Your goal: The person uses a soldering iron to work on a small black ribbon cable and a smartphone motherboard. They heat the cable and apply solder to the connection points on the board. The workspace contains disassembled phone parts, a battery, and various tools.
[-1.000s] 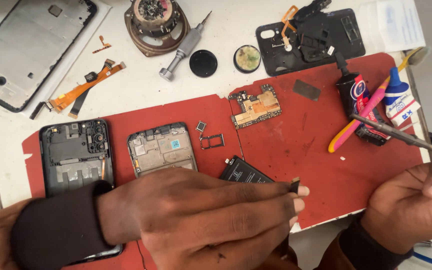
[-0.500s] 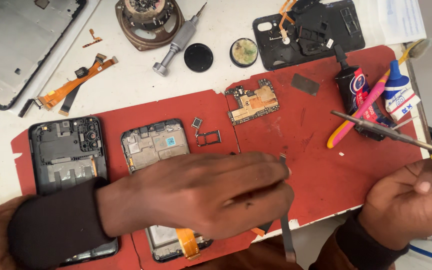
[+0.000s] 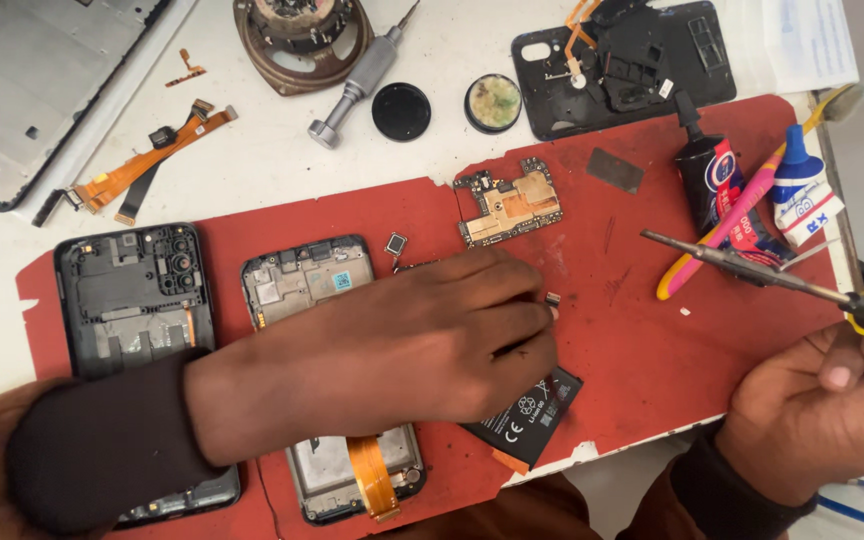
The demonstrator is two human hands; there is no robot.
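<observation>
— Gripwise, what do the hands hold?
— Left hand reaches across the opened black phone frame, fingertips pinched on a tiny dark part over the red rubber mat; right hand is closed round a yellow-handled screwdriver.
— How far along?
— Seemingly mid-teardown: gold-shielded circuit board and black flat battery already out.
— Containers?
— Small round tin on the bench, holding greenish paste.
</observation>
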